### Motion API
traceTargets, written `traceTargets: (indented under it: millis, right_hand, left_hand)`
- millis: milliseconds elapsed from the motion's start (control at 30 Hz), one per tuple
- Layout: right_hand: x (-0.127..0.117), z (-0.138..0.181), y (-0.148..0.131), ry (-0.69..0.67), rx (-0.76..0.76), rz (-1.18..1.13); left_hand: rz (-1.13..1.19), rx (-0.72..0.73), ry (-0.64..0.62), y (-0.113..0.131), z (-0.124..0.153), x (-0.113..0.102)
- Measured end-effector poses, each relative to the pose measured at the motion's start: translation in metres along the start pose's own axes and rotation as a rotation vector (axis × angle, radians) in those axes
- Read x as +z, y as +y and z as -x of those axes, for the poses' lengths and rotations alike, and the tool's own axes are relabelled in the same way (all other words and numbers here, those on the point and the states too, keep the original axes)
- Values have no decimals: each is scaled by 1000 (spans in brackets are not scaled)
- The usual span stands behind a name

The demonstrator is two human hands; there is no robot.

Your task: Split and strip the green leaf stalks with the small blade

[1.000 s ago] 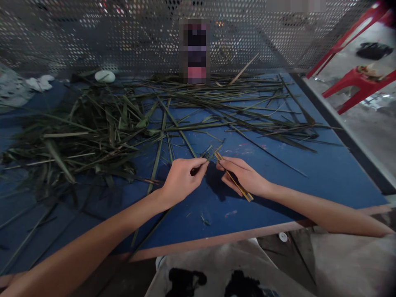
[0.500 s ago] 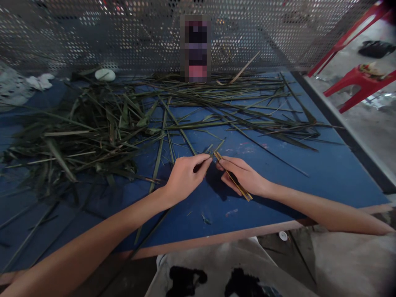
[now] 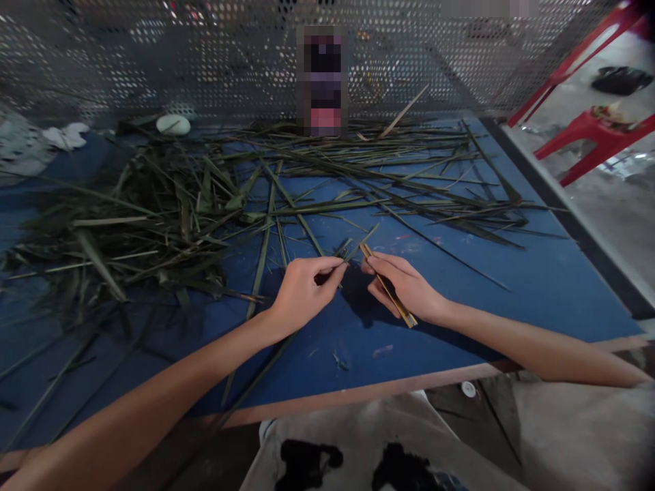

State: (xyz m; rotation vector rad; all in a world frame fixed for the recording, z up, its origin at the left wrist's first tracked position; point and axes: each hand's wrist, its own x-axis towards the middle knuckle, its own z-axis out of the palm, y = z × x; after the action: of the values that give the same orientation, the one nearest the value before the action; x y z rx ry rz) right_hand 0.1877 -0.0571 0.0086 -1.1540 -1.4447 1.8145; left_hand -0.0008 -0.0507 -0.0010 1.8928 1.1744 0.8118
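Note:
My left hand (image 3: 310,293) is closed in a pinch over the blue table, thumb against forefinger. Between those fingertips is a thin green leaf strip (image 3: 367,236), its free end slanting up to the right. Just to the right, my right hand (image 3: 402,283) is wrapped round a slim gold-coloured tool (image 3: 408,318) with a long straight body. Its upper end sticks out past the thumb and its lower end shows below the palm; fingers hide the middle. I cannot tell its exact kind. A small gap separates the tool's tip from the leaf strip.
A heap of green leaf pieces (image 3: 148,225) covers the table's left side. Long leaf strips (image 3: 353,160) lie across the back. Behind them stands a perforated metal panel (image 3: 230,68), with a pale oval object (image 3: 173,125) at its foot. A red stool (image 3: 588,136) is beyond the right edge.
My right hand and the gold-coloured tool have shifted slightly up and to the right, away from my left hand. My left hand has moved a little left, still pinching the strip.

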Motion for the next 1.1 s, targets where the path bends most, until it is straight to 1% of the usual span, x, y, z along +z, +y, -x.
traceTargets:
  millis: [300,500,667,800,900,1100]
  right_hand:
    - [5,1,-1,-36,39,42]
    - [5,1,2,-110,34,73]
    - [4,0,3,-71,25,59]
    - [2,-1,1,-3,-5,43]
    - [1,-2,-1,11,-13,52]
    - [1,-2,0,-5,9,51]
  left_hand:
    - [-33,42,18,-2,1,1]
    - [-31,40,33,-3,0,3]
    - [46,-18,39,0,-2,3]
    - [118,-71,-14,2,-2,1]
    - [138,-51,-34,1,-2,-1]
    - [145,-19,-55,-3,-3,-2]
